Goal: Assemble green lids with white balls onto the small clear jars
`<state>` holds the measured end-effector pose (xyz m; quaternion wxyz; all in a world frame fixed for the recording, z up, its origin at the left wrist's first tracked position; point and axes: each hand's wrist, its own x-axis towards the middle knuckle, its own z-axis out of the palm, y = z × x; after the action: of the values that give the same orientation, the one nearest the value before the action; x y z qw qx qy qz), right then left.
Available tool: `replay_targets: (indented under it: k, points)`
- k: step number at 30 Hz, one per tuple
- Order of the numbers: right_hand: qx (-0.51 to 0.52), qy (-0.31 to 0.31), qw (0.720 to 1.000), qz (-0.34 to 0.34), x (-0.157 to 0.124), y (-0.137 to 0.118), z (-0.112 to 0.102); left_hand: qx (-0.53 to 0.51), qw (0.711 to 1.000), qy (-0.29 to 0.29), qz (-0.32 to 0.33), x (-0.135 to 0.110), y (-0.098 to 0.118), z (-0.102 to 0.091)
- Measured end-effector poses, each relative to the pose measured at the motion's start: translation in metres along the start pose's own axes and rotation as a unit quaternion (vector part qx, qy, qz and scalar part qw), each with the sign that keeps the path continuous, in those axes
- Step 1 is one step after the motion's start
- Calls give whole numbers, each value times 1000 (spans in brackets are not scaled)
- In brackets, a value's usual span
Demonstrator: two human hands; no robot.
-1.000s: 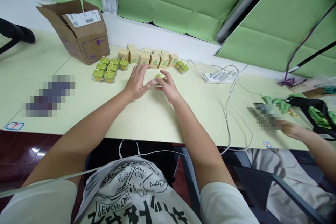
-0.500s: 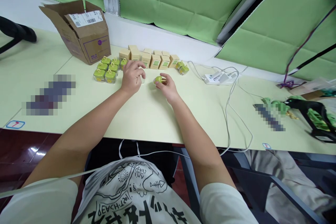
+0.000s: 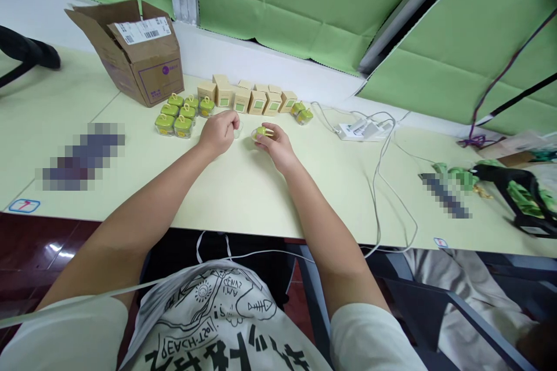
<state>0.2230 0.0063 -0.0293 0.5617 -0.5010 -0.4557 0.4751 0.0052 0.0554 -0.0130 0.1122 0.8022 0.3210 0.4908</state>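
Observation:
My right hand (image 3: 276, 148) is closed on a small green piece (image 3: 261, 131) held just above the pale table (image 3: 243, 191). My left hand (image 3: 220, 130) is curled, its fingertips pinching a small clear part (image 3: 237, 129) that I cannot make out well. The two hands are a few centimetres apart. Behind them stands a row of small tan boxes (image 3: 250, 98). To the left sits a cluster of green-lidded little clear boxes (image 3: 180, 115), and two more green ones (image 3: 301, 112) lie at the row's right end.
An open cardboard box (image 3: 139, 55) stands at the back left. A white power strip (image 3: 361, 126) with cables (image 3: 383, 174) trails right. Green items and a black stand (image 3: 513, 182) lie at the far right. A blurred patch (image 3: 82, 156) is on the left.
My left hand drew back from the tan boxes and curled on a small clear part. My right hand stayed, holding the green piece. The other person's hand at the right left the view.

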Motion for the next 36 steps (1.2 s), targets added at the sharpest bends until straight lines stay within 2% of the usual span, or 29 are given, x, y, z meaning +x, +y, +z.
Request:
replay_targets:
  k: [5,9,12,17,21,28,31,33,36]
  points:
    - [110,-65,992,18,-13,-19,2,-36,999,8,24,-6,13,12]
    - [137,-125,982,17,-23,-28,12,-76,993,-51,77,-11,16,23]
    - [143,-136,980,0,-29,-29,20,-99,987,-92,90,-17,21,31]
    - [160,-118,980,-21,-30,-29,23,-100,987,-95,77,-23,32,36]
    - [181,-73,980,-30,-25,-30,16,-102,984,-116,92,-26,35,39]
    - [183,24,981,-59,-12,-36,-3,-98,968,-214,81,-30,39,39]
    - [176,40,981,-68,-10,-37,-6,-73,953,-270,115,-29,49,36]
    - [168,44,983,-62,-10,-36,-5,-66,952,-262,144,-28,57,34]
    - [139,42,988,-44,-11,-34,-3,-64,972,-178,141,-23,57,28]
